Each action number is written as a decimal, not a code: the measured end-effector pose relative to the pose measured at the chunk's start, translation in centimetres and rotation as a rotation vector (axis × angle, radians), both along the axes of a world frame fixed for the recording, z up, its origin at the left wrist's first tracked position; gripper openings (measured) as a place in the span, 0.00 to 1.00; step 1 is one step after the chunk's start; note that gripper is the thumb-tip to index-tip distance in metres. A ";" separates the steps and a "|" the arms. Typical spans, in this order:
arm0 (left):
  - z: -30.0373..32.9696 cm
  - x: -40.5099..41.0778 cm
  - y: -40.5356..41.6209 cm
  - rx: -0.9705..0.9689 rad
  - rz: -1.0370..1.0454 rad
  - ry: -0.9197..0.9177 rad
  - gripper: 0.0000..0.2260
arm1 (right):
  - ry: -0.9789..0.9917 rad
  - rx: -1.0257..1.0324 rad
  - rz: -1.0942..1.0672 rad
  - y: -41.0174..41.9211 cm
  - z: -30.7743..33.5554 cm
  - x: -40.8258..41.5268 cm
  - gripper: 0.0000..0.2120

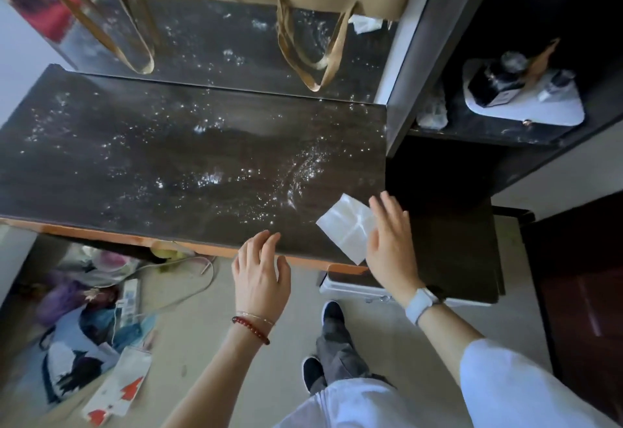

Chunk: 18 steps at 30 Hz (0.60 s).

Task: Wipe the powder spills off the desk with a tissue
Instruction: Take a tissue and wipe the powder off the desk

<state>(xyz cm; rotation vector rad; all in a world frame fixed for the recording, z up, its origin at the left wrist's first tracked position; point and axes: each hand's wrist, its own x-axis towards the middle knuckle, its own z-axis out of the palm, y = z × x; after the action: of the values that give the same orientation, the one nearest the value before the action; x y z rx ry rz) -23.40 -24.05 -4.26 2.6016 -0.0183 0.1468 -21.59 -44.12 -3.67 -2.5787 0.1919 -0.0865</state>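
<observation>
Dark counter (101, 175) carries scattered white powder (303, 164) across frame centre. Folded white tissue (347, 225) lies flat at the counter's lower-right edge. Right hand (391, 242), fingers spread wide, overlaps the tissue's right side. Left hand (259, 269), fingers relaxed, holds nothing, fingertips at the counter's front edge.

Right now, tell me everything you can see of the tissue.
The tissue is a white, thin, squarish sheet with crossing fold creases. It lies flat near the front right corner of the dark desk, one corner reaching the front edge. The right hand, fingers straight, covers its right side. It looks clean and sits just right of the nearest powder.
</observation>
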 end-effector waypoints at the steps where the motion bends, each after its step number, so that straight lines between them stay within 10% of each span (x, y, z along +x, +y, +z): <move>1: -0.1 0.6 0.1 0.024 0.008 0.016 0.16 | 0.020 -0.079 0.087 0.3 -0.6 -0.1 0.24; 14: -2.5 10.1 2.2 0.254 0.032 0.260 0.23 | 0.231 -0.295 0.012 0.2 -3.2 11.8 0.29; 18: -2.7 12.3 3.1 0.274 -0.004 0.290 0.24 | 0.072 -0.334 0.428 3.8 -3.1 7.4 0.26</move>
<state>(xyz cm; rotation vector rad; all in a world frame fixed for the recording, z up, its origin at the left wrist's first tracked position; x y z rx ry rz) -11.13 -20.99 -7.01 2.8705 0.0637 -0.2520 -14.19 -40.32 -6.80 -2.8932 -0.3806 0.1445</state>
